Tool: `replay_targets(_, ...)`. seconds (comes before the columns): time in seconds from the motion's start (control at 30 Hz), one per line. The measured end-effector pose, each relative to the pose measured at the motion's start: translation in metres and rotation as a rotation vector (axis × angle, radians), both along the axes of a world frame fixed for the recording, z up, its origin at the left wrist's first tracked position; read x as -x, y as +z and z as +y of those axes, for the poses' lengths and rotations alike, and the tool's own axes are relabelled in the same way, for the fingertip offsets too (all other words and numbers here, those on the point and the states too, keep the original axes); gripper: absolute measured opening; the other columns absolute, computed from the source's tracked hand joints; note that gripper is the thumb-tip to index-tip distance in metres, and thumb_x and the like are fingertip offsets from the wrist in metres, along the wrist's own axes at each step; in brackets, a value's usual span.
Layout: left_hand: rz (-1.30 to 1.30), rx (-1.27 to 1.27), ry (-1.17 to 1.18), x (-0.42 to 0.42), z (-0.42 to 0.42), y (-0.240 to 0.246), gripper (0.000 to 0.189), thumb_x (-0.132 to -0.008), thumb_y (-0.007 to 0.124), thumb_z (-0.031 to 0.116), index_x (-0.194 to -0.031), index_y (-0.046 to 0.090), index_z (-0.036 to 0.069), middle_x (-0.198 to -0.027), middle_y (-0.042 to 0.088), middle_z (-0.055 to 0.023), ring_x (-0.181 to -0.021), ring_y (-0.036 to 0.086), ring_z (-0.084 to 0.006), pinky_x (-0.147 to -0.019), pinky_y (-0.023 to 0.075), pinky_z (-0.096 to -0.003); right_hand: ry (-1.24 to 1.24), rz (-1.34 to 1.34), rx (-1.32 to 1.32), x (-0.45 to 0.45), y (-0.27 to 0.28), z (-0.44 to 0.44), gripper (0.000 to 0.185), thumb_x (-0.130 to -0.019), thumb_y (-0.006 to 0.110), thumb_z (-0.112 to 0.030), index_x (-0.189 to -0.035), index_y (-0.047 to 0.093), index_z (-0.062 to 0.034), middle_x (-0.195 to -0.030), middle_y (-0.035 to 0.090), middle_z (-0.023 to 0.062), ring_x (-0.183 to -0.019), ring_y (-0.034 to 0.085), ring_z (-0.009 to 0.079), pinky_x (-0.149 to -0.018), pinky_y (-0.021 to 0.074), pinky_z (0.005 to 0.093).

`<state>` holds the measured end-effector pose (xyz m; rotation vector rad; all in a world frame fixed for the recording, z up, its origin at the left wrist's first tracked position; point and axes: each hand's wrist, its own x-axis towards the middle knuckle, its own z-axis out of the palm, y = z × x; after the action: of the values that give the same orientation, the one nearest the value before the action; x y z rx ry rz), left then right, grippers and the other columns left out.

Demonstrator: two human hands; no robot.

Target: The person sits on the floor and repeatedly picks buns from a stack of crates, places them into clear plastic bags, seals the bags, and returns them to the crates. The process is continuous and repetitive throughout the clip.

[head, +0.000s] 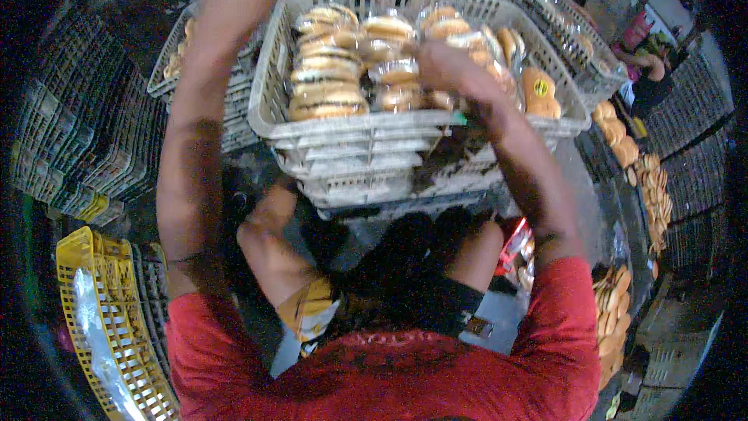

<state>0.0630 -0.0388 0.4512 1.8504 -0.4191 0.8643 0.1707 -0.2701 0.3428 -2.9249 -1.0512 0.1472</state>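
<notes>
A grey plastic crate point(350, 124) full of bread rolls in clear wrapping stands before me, on top of a stack of similar crates point(374, 172). My right hand point(447, 67) reaches into it, blurred, over the middle rows. Its fingers are too smeared to show whether they grip a roll. To its left lies a column of wrapped rolls point(327, 85) with dark filling. One wrapped bread point(540, 93) with a round yellow sticker rests in the crate's right corner. My left forearm rises past the crate's left side; the hand is beyond the top edge, out of view.
Tall crate stacks point(87, 123) stand at the left, above a yellow crate point(120, 327) holding clear plastic. Unwrapped buns point(613, 134) line the right side. Another bread crate point(561, 29) sits at upper right, near another person point(651, 64). A red packet point(514, 248) lies by my right knee.
</notes>
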Motion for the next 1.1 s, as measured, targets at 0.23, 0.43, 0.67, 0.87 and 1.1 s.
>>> replay_targets(0.23, 0.306, -1.124, 0.05, -0.122, -0.027, -0.063, 0.03, -0.07, 0.075, 0.024, -0.09, 0.073, 0.002, -0.095, 0.07, -0.0179, -0.087, 0.068, -0.0302, -0.076, 0.0546, -0.04, 0.066, -0.142, -0.08, -0.009, -0.019, -0.018, 0.046, -0.078, 0.068, -0.029, -0.119, 0.061, -0.0103, -0.104, 0.063, 0.0221, -0.096, 0.063, 0.0401, -0.083, 0.0501, 0.0463)
replay_targets(0.43, 0.293, -1.319, 0.025, -0.154, -0.035, -0.127, 0.024, -0.079, 0.065, 0.026, -0.085, 0.071, 0.003, -0.089, 0.068, -0.0197, -0.084, 0.066, -0.0357, -0.074, 0.0525, -0.0439, 0.049, -0.159, -0.065, -0.007, -0.024, -0.008, 0.03, -0.087, 0.054, -0.032, -0.099, 0.069, -0.0096, -0.096, 0.069, 0.0195, -0.087, 0.067, 0.0384, -0.078, 0.053, 0.0487)
replay_targets(0.67, -0.001, -0.296, -0.002, -0.131, -0.04, -0.082, 0.031, -0.091, 0.056, 0.032, -0.098, 0.06, 0.001, -0.082, 0.063, -0.0202, -0.076, 0.063, -0.0307, -0.071, 0.0482, -0.0416, -0.181, -0.297, -0.223, -0.019, -0.023, -0.011, 0.034, -0.092, 0.053, -0.031, -0.088, 0.069, -0.0017, -0.082, 0.066, 0.0248, -0.082, 0.064, 0.0425, -0.075, 0.0501, 0.049)
replay_targets(0.87, -0.111, 0.009, -0.27, -0.009, -0.061, -0.08, 0.025, -0.088, 0.064, 0.021, -0.099, 0.058, 0.0, -0.1, 0.063, -0.0134, -0.096, 0.061, -0.0176, -0.084, 0.0482, -0.0331, -0.111, -0.135, -1.276, 0.022, -0.003, -0.007, 0.03, -0.092, 0.055, -0.026, -0.107, 0.06, 0.0, -0.095, 0.065, 0.0197, -0.088, 0.063, 0.0352, -0.077, 0.0501, 0.0439)
replay_targets(1.1, 0.153, 0.69, -0.445, 0.114, -0.082, -0.134, 0.056, -0.081, 0.076, 0.013, -0.127, 0.047, -0.001, -0.117, 0.059, -0.0112, -0.113, 0.056, -0.0178, -0.097, 0.0456, -0.0325, -0.122, -0.16, -1.359, 0.143, -0.047, 0.004, 0.029, -0.095, 0.052, -0.028, -0.104, 0.06, -0.0007, -0.098, 0.061, 0.0121, -0.089, 0.059, 0.0248, -0.08, 0.0464, 0.0362)
